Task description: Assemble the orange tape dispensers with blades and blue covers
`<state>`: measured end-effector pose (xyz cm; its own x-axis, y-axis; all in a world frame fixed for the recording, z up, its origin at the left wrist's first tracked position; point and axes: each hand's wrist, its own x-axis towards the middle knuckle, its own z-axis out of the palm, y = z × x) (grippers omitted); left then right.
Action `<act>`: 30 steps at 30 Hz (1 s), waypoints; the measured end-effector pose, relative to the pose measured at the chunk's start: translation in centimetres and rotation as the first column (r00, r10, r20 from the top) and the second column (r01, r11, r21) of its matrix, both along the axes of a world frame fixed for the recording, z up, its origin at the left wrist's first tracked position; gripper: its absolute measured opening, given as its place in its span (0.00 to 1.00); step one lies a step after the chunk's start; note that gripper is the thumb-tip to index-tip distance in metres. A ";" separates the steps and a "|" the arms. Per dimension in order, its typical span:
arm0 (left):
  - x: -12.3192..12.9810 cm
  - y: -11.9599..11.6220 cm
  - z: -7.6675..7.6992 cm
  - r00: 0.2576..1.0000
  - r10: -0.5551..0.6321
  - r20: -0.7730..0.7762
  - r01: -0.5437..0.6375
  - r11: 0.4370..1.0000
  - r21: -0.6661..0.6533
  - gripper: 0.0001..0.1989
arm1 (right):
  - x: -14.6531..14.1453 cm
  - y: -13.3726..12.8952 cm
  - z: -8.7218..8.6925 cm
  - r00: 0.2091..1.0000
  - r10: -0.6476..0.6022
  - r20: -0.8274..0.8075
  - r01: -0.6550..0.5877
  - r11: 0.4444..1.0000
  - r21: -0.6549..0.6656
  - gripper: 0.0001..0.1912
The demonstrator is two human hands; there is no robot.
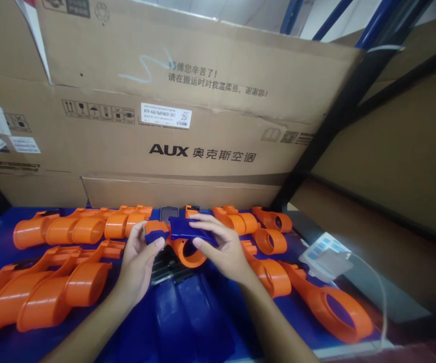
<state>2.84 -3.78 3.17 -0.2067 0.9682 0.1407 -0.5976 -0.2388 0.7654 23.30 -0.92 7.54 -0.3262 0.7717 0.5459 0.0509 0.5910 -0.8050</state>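
Observation:
Over the middle of the table, both hands are closed on parts held close together. My left hand (pixel 142 257) pinches an orange plastic piece (pixel 156 228) with a dark blue flap on it, which looks like an end of a tape dispenser. My right hand (pixel 221 247) grips a glossy blue plastic piece (pixel 187 229), thumb below and fingers on top. Just under it shows an orange ring (pixel 188 254); whether it joins the held parts, I cannot tell. Below the hands lie flat blue plastic pieces (pixel 187 312) and dark strips (pixel 165 267).
Rows of orange tape dispensers (pixel 51 297) lie left, and more orange tape dispensers (pixel 338 312) right. A dark-screened device (pixel 170 214) stands at the back. At right is a white box with a cable (pixel 327 257). Cardboard (pixel 202 126) walls the back; a dark post (pixel 327 111) rises right.

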 end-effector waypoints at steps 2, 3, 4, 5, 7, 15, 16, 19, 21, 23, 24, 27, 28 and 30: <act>0.0 -0.1 0.1 1.000 0.005 -0.004 -0.005 1.000 0.006 0.22 | -0.1 0.1 -0.2 1.000 -0.010 -0.013 0.010 1.000 0.007 0.13; 0.0 -0.1 0.1 1.000 0.007 -0.004 -0.007 1.000 0.005 0.23 | -0.1 0.1 -0.2 1.000 -0.012 -0.016 0.012 1.000 0.009 0.13; 0.0 -0.1 0.1 1.000 0.007 -0.007 -0.007 1.000 0.002 0.24 | 0.0 0.2 -0.2 1.000 -0.009 -0.016 0.010 1.000 0.011 0.13; 0.0 -0.1 0.1 1.000 0.002 -0.013 -0.002 1.000 -0.002 0.24 | 0.0 0.3 -0.2 1.000 -0.006 -0.013 0.006 1.000 0.014 0.13; 0.1 -0.1 0.0 0.999 -0.017 -0.031 0.017 1.000 -0.009 0.25 | 0.1 0.4 -0.2 1.000 0.001 -0.010 -0.001 1.000 0.015 0.13; 0.2 -0.4 0.0 0.997 -0.050 -0.065 0.047 0.998 -0.033 0.27 | 0.1 0.4 -0.2 0.999 0.051 0.007 -0.051 0.999 -0.002 0.12; 0.1 -0.4 0.0 0.997 -0.051 -0.066 0.049 0.998 -0.030 0.28 | 0.1 0.4 -0.2 0.999 0.052 0.009 -0.052 0.999 -0.004 0.13; 0.0 -0.3 0.0 0.996 -0.064 -0.063 0.063 0.998 -0.012 0.28 | 0.1 0.6 -0.3 0.998 0.062 0.010 -0.062 0.998 -0.019 0.12; -0.2 -0.1 0.0 0.996 -0.066 -0.052 0.066 0.998 -0.003 0.28 | 0.0 0.7 -0.4 0.997 0.079 0.012 -0.078 0.996 -0.040 0.13; -0.3 0.0 0.1 0.997 -0.067 -0.033 0.067 0.998 0.002 0.29 | -0.1 0.6 -0.5 0.995 0.098 -0.001 -0.098 0.992 -0.082 0.17; -0.4 0.1 0.1 0.997 -0.069 -0.024 0.069 0.998 0.005 0.29 | -0.2 0.5 -0.4 0.995 0.101 -0.010 -0.102 0.989 -0.107 0.20; -0.7 0.0 0.2 0.996 -0.091 -0.021 0.092 0.995 0.029 0.32 | -0.3 -0.1 -0.3 0.995 0.094 0.015 -0.091 0.984 -0.152 0.29; -0.8 -0.1 0.2 0.995 -0.096 -0.028 0.097 0.994 0.048 0.32 | -0.3 -0.3 -0.2 0.995 0.092 0.045 -0.085 0.986 -0.143 0.31; -1.1 -0.4 0.2 0.993 -0.108 -0.044 0.113 0.988 0.107 0.32 | -0.1 -0.6 0.0 0.989 0.091 0.115 -0.081 0.993 -0.088 0.32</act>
<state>1.79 -4.18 3.34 -0.0919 0.9633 0.2522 -0.5963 -0.2561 0.7608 23.15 -1.50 7.51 -0.4519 0.7790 0.4346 0.1011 0.5288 -0.8427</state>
